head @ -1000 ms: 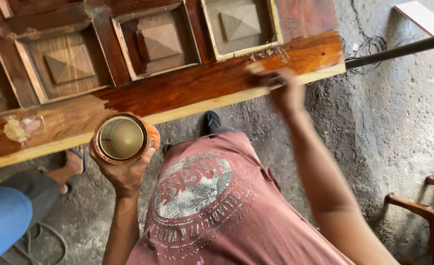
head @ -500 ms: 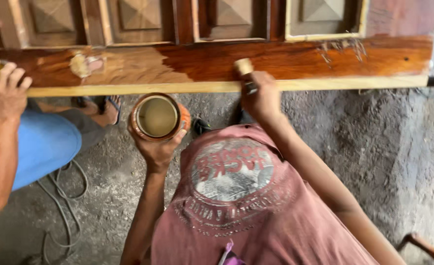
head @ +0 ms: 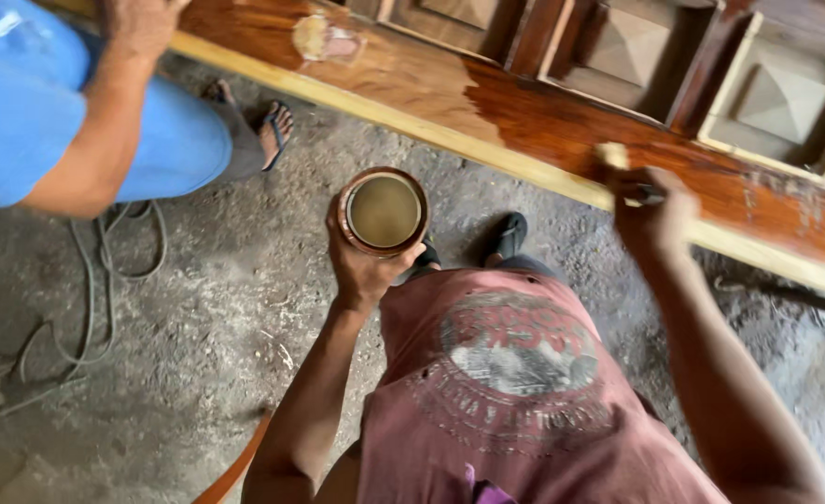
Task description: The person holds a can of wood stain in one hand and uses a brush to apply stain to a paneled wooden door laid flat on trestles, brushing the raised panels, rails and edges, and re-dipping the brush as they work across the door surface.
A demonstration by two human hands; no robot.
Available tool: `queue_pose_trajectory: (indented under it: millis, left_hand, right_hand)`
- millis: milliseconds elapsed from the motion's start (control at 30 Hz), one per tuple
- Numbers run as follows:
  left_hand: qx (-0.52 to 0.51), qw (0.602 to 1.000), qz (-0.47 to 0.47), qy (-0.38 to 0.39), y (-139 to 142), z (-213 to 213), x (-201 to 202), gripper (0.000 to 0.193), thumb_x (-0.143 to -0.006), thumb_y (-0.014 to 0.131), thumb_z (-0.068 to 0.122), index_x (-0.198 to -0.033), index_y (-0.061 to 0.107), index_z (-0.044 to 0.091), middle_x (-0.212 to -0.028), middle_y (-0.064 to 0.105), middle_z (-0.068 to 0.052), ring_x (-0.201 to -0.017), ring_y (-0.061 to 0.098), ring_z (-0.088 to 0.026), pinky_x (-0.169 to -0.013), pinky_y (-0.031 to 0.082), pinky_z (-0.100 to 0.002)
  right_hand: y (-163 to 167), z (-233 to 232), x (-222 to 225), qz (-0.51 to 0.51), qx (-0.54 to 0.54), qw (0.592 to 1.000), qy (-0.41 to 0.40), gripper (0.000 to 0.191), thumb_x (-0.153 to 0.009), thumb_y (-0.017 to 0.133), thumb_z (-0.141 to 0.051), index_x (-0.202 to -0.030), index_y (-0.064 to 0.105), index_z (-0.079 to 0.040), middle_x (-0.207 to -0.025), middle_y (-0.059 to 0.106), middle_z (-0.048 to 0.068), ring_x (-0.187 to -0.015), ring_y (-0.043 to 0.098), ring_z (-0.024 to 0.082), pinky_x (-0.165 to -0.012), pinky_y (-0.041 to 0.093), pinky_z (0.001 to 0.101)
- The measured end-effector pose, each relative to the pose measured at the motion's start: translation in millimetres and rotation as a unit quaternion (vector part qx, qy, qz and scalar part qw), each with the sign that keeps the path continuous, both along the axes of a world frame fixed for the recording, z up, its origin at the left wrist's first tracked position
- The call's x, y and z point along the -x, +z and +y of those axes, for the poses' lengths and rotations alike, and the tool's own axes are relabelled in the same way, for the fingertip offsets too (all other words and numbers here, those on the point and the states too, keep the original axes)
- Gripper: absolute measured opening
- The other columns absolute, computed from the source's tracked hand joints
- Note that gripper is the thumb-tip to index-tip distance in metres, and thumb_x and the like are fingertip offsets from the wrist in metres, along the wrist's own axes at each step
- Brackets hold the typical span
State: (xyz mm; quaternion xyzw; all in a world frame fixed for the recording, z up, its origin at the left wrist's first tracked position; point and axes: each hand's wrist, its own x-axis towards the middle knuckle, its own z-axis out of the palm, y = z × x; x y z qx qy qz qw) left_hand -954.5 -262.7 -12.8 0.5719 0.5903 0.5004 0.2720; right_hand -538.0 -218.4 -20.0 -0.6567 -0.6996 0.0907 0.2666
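Head view: a helper's blue sleeve (head: 20, 103) far left, left hand (head: 361, 266) wrapped round a round tin (head: 384, 212) above the floor, right hand (head: 650, 210) pinching a brush (head: 615, 159) on the wooden door's (head: 524, 112) shiny near edge.

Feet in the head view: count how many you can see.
2. One sandalled foot by the person in blue, upper left; one dark-sandalled foot below the wooden door. Others may be hidden.
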Motion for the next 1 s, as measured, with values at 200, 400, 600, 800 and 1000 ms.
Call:
queue_pose_trajectory:
  millis: [200,400,600,800,1000]
  left_hand:
    - [-0.067,0.997,0.040,0.007,0,4,18,0.115,-0.059,0.103,0.024,-0.149,0.034,0.002,-0.139,0.055,-0.018,-0.126,0.061,-0.034,-0.109,0.053,-0.045]
    - [-0.076,0.997,0.030,-0.005,10,6,25,0.115,-0.063,0.103,0.025,-0.149,0.032,0.002,-0.139,0.052,-0.019,-0.129,0.057,-0.034,-0.112,0.050,-0.046]
    - [-0.136,0.988,0.065,-0.031,22,25,29,0.114,-0.063,0.102,0.026,-0.149,0.031,0.003,-0.140,0.050,-0.019,-0.130,0.054,-0.037,-0.114,0.047,-0.048]
    - [-0.165,0.983,0.068,-0.043,32,37,26,0.116,-0.063,0.102,0.032,-0.149,0.030,0.001,-0.142,0.047,-0.022,-0.132,0.050,-0.041,-0.116,0.044,-0.051]
    - [-0.171,0.983,0.043,-0.050,28,51,18,0.113,-0.065,0.101,0.031,-0.148,0.031,0.002,-0.140,0.047,-0.021,-0.131,0.051,-0.040,-0.116,0.045,-0.050]
  right_hand:
    - [61,79,176,0.124,0.036,0.977,0.167,0.012,-0.092,0.079,-0.009,-0.103,0.076,-0.006,-0.098,0.077,0.013,-0.085,0.076,0.023,-0.077,0.060,0.0329]
    - [184,61,215,0.237,0.110,0.949,0.176,0.016,-0.094,0.081,-0.001,-0.109,0.074,0.000,-0.106,0.078,0.009,-0.098,0.076,0.015,-0.087,0.062,0.0276]
    - [230,31,251,0.177,0.111,0.949,0.236,0.015,-0.090,0.081,-0.003,-0.103,0.074,-0.002,-0.100,0.075,0.009,-0.088,0.074,0.014,-0.079,0.062,0.0285]
    - [193,36,279,0.059,0.013,0.951,0.302,0.017,-0.082,0.086,-0.012,-0.096,0.076,-0.006,-0.092,0.074,0.009,-0.081,0.072,0.022,-0.074,0.057,0.0371]
    - [157,42,271,0.023,-0.034,0.961,0.273,0.017,-0.080,0.087,-0.009,-0.093,0.077,-0.007,-0.088,0.073,0.008,-0.080,0.068,0.024,-0.075,0.053,0.0382]
